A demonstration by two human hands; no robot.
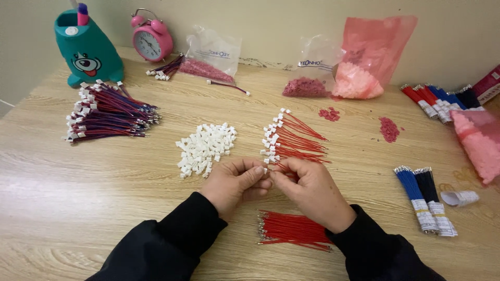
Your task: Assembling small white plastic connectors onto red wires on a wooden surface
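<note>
Fingertips of both hands meet at the table's middle: the left hand (235, 182) pinches a small white connector housing (265, 170) between thumb and forefinger, while the right hand (308, 188) grasps a thin red wire (284, 167) close to its end, the two pieces touching, so each hand is closed on its own part and neither lies slack. Holding the wire so near its tip probably keeps it stiff enough to aim at the housing. Just under the wrists lies a bundle of bare red wires (294, 230), within easy reach of the right hand; just beyond the fingers fans a batch of red wires with white housings fitted (291, 139), apparently laid where finished pieces can be dropped forward. To the left of that sits a loose heap of white housings (204, 147), near the left hand. Farther left rests a sheaf of red-and-blue wires with housings (107, 113). At the right edge lie banded blue and black wire bundles (426, 200). Along the wall of the wooden table (73, 192) stand a teal pen holder (88, 49), a pink alarm clock (151, 36) and plastic bags of pink parts (359, 62), well apart from the hands.
</note>
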